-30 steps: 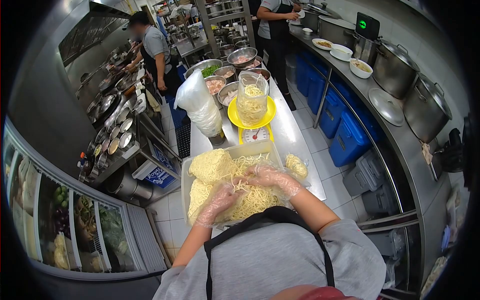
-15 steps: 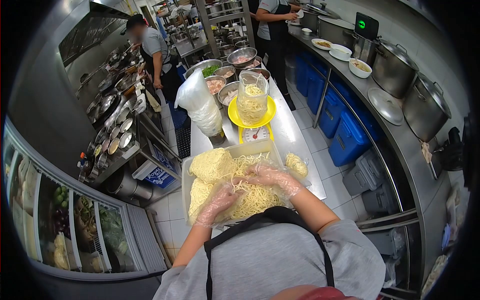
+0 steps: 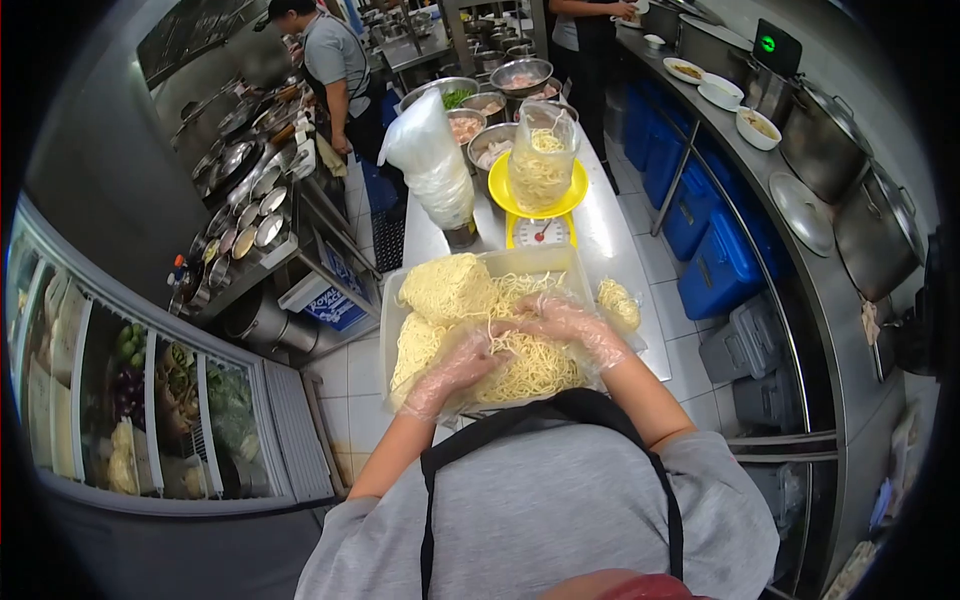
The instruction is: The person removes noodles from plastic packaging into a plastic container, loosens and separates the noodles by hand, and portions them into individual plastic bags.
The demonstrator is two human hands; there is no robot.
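Note:
A translucent plastic tub [image 3: 391, 290] holds loose yellow noodles [image 3: 545, 368] and a large compact block of noodles [image 3: 447, 288]. My left hand [image 3: 455, 372], in a clear plastic glove, is curled on noodles at the tub's near left side. My right hand [image 3: 562, 325], gloved the same way, reaches in from the right with its fingers closed among the strands. Some noodles stretch between the two hands, and the fingertips are partly hidden by them. Beyond the tub, a clear bag of noodles [image 3: 541, 170] stands in the yellow pan [image 3: 497, 196] of a dial scale [image 3: 541, 231].
A roll of plastic bags [image 3: 430, 165] stands left of the scale. A small bagged noodle bundle [image 3: 619, 303] lies right of the tub. Metal bowls [image 3: 522, 75] of ingredients fill the table's far end. A glass-front fridge [image 3: 150, 400] is at left; two people work farther back.
The camera view has shifted, so the scene sits farther right. My hands stay in the noodles, with my left hand's fingers moved slightly among the strands.

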